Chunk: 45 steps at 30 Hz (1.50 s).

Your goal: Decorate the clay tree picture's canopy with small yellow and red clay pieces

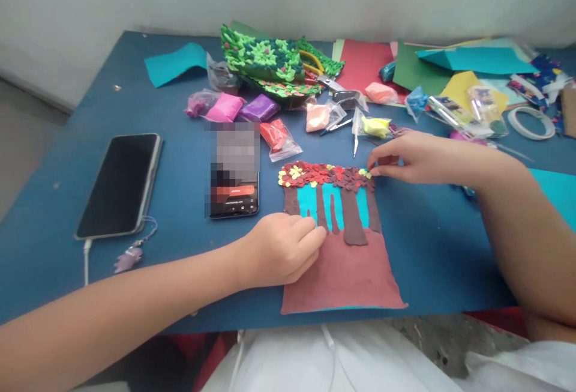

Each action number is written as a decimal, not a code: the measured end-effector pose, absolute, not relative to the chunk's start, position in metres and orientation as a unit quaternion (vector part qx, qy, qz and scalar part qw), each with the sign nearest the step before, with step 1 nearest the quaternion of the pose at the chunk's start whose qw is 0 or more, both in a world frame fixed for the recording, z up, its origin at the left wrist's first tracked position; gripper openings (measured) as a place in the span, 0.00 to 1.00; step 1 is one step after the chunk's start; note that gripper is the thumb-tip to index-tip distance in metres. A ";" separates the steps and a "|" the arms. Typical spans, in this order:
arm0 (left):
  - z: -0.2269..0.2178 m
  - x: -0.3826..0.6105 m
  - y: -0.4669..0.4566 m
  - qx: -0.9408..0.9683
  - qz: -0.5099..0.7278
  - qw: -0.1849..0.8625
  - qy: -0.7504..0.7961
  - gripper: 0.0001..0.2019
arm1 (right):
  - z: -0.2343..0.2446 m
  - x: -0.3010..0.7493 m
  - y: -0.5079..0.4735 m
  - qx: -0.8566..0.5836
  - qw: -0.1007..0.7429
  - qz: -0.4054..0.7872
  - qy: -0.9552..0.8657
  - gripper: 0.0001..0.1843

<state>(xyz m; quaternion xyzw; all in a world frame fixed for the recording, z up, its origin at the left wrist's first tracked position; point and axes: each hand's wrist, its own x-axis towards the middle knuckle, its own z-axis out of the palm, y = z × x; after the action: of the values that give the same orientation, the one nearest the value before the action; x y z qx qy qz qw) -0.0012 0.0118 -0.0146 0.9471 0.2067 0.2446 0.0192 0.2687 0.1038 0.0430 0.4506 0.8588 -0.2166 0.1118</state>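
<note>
A clay picture [342, 272] on a blue sheet lies flat in front of me, with reddish-brown ground, dark brown trunks and a top band of small red, maroon and yellow clay petals [315, 174]. My right hand [396, 158] is at its upper right corner, thumb and fingertips pinched beside yellow petals [365, 173]. Whatever the fingertips hold, if anything, is too small to make out. My left hand [290, 248] lies over the picture's left side, fingers curled together and touching it near the trunks' feet. What is inside those fingers is hidden.
Bags of coloured clay, including red [276, 137], purple [260, 108] and yellow [377, 126], lie beyond the picture. A lit phone [234, 200] and a dark phone [121, 182] are on the left. Coloured paper [366, 68], a tape roll [531, 123] and a green decorated piece [265, 59] sit farther back.
</note>
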 end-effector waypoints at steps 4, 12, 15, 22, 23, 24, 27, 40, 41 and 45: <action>-0.015 -0.002 0.012 0.948 0.243 0.024 0.205 0.13 | 0.038 0.267 0.086 0.428 -0.053 -0.159 0.888 0.11; -0.014 -0.001 0.014 0.950 0.235 0.037 0.202 0.14 | -0.001 0.287 0.047 0.279 -0.198 0.172 0.924 0.16; -0.014 0.000 0.015 0.948 0.243 0.034 0.202 0.14 | -0.006 0.288 0.050 0.267 -0.186 0.178 0.929 0.17; -0.013 0.003 0.016 0.947 0.247 0.033 0.202 0.14 | -0.006 0.283 0.053 0.272 -0.165 0.172 0.932 0.14; -0.013 0.003 0.016 0.947 0.247 0.034 0.202 0.14 | -0.007 0.283 0.053 0.271 -0.164 0.171 0.933 0.14; -0.013 0.003 0.016 0.947 0.247 0.035 0.202 0.14 | -0.007 0.284 0.052 0.268 -0.165 0.170 0.934 0.14; -0.013 0.002 0.016 0.948 0.244 0.039 0.201 0.13 | -0.007 0.285 0.052 0.265 -0.180 0.164 0.933 0.12; -0.014 0.002 0.015 0.951 0.231 0.035 0.203 0.14 | -0.009 0.284 0.052 0.290 -0.143 0.174 0.930 0.12; -0.013 0.002 0.015 0.950 0.233 0.035 0.203 0.14 | -0.009 0.284 0.052 0.286 -0.146 0.174 0.931 0.12; -0.013 0.002 0.016 0.951 0.233 0.033 0.201 0.14 | -0.008 0.284 0.052 0.283 -0.152 0.164 0.933 0.11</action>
<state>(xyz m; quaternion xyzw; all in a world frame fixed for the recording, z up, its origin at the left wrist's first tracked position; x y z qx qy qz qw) 0.0024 0.0157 -0.0134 0.9509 0.2012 0.2328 0.0325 0.2842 0.0522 -0.0076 0.2834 0.9327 0.1636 -0.1516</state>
